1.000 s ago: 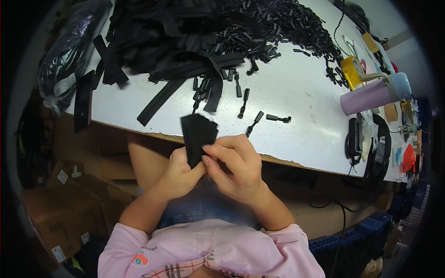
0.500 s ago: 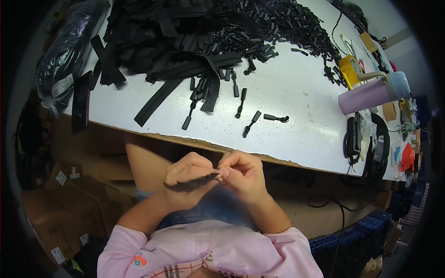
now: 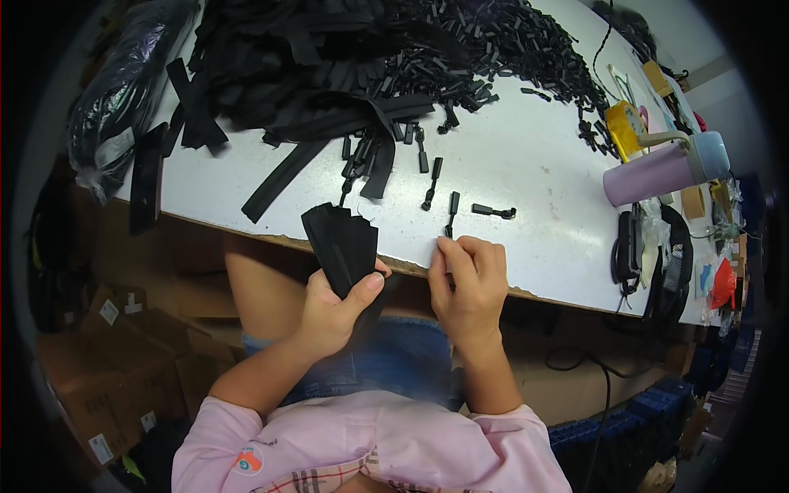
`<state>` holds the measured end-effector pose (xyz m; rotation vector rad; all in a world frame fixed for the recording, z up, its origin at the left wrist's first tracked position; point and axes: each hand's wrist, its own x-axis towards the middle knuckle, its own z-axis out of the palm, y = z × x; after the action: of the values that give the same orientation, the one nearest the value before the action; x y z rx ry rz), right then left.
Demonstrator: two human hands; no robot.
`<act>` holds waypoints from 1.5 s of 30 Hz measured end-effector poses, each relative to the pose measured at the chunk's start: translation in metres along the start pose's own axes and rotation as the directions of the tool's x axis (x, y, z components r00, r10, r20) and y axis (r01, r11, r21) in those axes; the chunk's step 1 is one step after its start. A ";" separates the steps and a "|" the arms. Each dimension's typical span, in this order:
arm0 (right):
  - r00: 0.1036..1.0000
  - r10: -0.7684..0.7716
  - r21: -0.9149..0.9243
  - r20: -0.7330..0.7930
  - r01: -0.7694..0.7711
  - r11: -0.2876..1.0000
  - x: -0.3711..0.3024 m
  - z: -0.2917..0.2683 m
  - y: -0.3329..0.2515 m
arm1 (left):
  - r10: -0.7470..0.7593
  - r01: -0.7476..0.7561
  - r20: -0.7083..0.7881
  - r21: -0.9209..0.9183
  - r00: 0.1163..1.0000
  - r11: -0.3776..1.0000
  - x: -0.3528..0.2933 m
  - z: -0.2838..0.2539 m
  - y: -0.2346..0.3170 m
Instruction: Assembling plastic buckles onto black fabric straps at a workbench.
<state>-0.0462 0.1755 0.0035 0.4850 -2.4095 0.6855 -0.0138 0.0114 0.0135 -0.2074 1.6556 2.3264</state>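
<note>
Right hand [image 3: 470, 283] now at table edge [image 3: 542, 292].

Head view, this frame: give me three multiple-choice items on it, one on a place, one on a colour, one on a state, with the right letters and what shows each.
1. Where does the lilac bottle lie?
A. at the table's right end
B. on the floor
C. in the person's lap

2. What colour is the bundle of strips in the left hand?
A. white
B. black
C. yellow

3. What is the right hand doing?
A. lying flat and open on the lap
B. gripping the lilac bottle
C. reaching with its fingertips to a small black piece at the edge of the white table

Answers:
1 A, it lies on its side at the right end of the table, near a yellow object.
2 B, the fanned bundle is black like the pile on the table.
3 C, the fingers curl at the table edge just below that piece.
</note>
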 end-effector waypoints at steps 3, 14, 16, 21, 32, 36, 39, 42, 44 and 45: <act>0.999 0.024 0.033 -0.044 -0.023 0.999 0.004 0.004 0.004 | 0.216 -0.204 -0.045 0.190 0.975 0.960 0.002 0.003 -0.005; 0.900 0.272 0.736 0.341 -0.435 0.518 0.011 -0.014 -0.013 | 0.234 -0.224 -0.028 0.199 0.972 0.954 0.004 0.006 -0.002; 0.929 0.166 0.711 0.331 -0.361 0.604 0.011 -0.014 -0.015 | 0.276 -0.269 -0.010 0.198 0.961 0.943 0.006 0.005 -0.003; 0.937 0.122 0.742 0.329 -0.336 0.580 0.012 -0.012 -0.013 | 0.296 -0.290 -0.008 0.175 0.955 0.941 0.004 0.006 -0.001; 0.971 0.175 0.720 0.161 -0.237 0.653 0.011 -0.005 -0.027 | 0.278 -0.274 -0.048 0.071 0.959 0.959 0.004 0.004 0.000; 0.877 0.335 0.740 0.344 -0.473 0.478 0.002 -0.004 -0.036 | 0.278 -0.277 -0.085 0.027 0.957 0.961 0.003 0.006 0.001; 0.917 0.302 0.795 0.261 -0.381 0.472 -0.002 0.001 -0.037 | 0.423 -0.412 -0.061 0.139 0.904 0.901 0.004 0.008 0.001; 0.876 0.311 0.857 0.370 -0.450 0.249 0.001 0.000 -0.034 | 0.438 -0.430 -0.073 0.105 0.896 0.897 0.003 0.006 0.004; 0.763 0.211 0.792 0.611 -0.590 -0.160 0.004 -0.004 -0.027 | 0.250 -0.250 0.006 0.053 0.968 0.967 0.001 0.002 0.010; 0.770 0.143 0.780 0.622 -0.596 -0.189 0.003 -0.004 -0.022 | 0.251 -0.251 0.007 0.053 0.968 0.967 0.001 0.002 0.010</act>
<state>-0.0364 0.1594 0.0162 0.3146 -1.6812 3.0368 -0.0177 0.0105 0.0234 0.0152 1.8354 2.4553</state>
